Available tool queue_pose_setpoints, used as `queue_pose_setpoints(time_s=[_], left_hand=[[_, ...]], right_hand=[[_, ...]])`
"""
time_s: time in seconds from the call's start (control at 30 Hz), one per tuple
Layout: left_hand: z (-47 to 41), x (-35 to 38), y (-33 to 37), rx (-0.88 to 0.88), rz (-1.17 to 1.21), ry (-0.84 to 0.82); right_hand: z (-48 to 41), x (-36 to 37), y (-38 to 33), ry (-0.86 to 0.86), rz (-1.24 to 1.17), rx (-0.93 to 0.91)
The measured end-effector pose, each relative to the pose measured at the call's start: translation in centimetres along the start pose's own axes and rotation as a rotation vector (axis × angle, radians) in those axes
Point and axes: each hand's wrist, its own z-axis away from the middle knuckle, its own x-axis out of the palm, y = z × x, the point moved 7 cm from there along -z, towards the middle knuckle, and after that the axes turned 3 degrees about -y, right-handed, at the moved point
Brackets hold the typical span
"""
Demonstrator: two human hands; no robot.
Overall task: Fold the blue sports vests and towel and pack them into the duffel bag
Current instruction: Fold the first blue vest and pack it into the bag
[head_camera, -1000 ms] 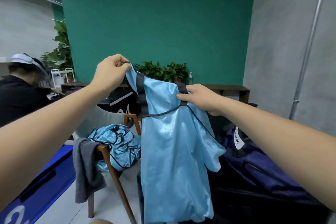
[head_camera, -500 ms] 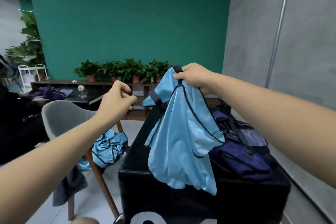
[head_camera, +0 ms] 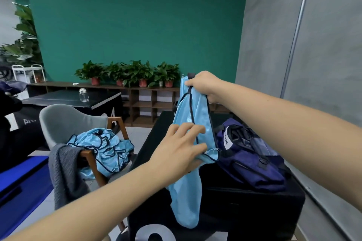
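My right hand (head_camera: 203,86) grips the blue sports vest (head_camera: 185,197) by its bunched top, just beside the duffel bag (head_camera: 252,160). My left hand (head_camera: 180,152), fingers spread, touches mid-fabric. The slick cloth may slip and crease unevenly.

Grey chair (head_camera: 66,121) at left; glass jar (head_camera: 83,95) on far black table (head_camera: 58,100); potted plants (head_camera: 137,72) line wooden shelf (head_camera: 145,104); green wall (head_camera: 137,15) behind.

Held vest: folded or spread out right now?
Partly folded: the vest hangs doubled lengthwise as a narrow strip from the right hand, the left hand resting on its middle. Not yet compact.
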Motion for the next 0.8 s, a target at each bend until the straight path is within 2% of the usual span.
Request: queue_pose_setpoints(time_s=[0.07, 0.1, 0.23, 0.33, 0.43, 0.6, 0.67, 0.73, 0.8], left_hand=[[-0.4, -0.2, -0.7, 0.033, 0.023, -0.024], [-0.6, -0.6, -1.4, -0.008, 0.107, -0.033], [-1.4, -3.3, -5.4, -0.361, 0.725, -0.026], [-1.9, -4.8, -7.6, -0.522, 1.023, 0.017], [-2.0, -5.2, -9.6, -0.631, 1.190, 0.038], [-2.4, -4.7, -11.4, -0.710, 1.321, -0.023], [-2.7, -4.2, -11.7, -0.723, 1.336, -0.057], [-2.9, -3.6, -11.9, -0.751, 1.351, -0.078], [-3.0, -3.1, -12.1, -0.797, 1.389, -0.083]], right_hand=[[-0.1, 0.2, 0.5, -0.001, 0.034, 0.010], [-0.1, 0.3, 1.0, -0.010, 0.056, 0.027], [0.4, 1.4, 3.7, -0.058, 0.096, 0.103], [1.3, 3.0, 6.2, -0.165, 0.086, 0.195], [2.3, 5.4, 8.9, -0.336, 0.117, 0.224], [5.0, 5.8, 10.9, -0.403, 0.291, 0.145], [5.3, 5.7, 10.3, -0.397, 0.206, 0.052], [5.8, 5.3, 9.5, -0.401, -0.062, 0.015], [6.6, 5.4, 8.5, -0.508, -0.323, -0.014]])
